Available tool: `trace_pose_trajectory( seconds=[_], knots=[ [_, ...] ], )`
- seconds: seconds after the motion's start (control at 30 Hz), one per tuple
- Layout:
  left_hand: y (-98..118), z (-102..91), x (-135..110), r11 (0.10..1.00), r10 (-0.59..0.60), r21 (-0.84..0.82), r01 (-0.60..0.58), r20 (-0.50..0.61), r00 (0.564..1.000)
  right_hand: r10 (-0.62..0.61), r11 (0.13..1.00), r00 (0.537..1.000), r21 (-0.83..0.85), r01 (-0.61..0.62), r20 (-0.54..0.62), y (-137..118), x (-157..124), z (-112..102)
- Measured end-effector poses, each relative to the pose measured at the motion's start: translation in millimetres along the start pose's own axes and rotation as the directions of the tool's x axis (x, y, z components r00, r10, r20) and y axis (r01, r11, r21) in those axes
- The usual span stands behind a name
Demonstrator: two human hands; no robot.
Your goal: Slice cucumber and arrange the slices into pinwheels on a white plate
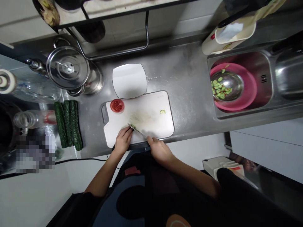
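I see the right hand (161, 151) wrapped around a knife (142, 135), its blade at a green vegetable piece (133, 126) on the white cutting board (151, 126), the left hand (122, 141), grip unclear, so close that a slip could nick its fingertips.

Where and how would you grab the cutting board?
Probably by the grey loop handle at the left end of the cutting board, coming from the left: the open loop should be easy to hook, while the left hand and right hand crowd the near edge.
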State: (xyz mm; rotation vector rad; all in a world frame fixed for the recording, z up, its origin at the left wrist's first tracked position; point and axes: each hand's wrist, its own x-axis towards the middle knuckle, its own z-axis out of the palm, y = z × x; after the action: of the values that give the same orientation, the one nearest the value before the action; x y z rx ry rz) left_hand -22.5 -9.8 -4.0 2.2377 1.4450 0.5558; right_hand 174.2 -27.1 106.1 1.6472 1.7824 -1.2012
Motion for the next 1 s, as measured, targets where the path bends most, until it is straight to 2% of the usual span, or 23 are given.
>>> trace_pose_trajectory(
  seconds=[0.37, 1.0],
  knots=[
    [1.2, -2.0, 2.8, 0.998, 0.056, -0.026, -0.057, -0.043, 0.998, -0.015, 1.0, 1.0, 0.017, 0.015, 0.019, 1.3, 4.1, -1.8],
    [-1.9, -1.2, 1.7, 0.997, 0.049, -0.056, -0.05, -0.014, 0.999, -0.073, 0.995, 0.997, 0.076, 0.071, 0.027, 1.8, 19.8, -8.7]
  ],
)
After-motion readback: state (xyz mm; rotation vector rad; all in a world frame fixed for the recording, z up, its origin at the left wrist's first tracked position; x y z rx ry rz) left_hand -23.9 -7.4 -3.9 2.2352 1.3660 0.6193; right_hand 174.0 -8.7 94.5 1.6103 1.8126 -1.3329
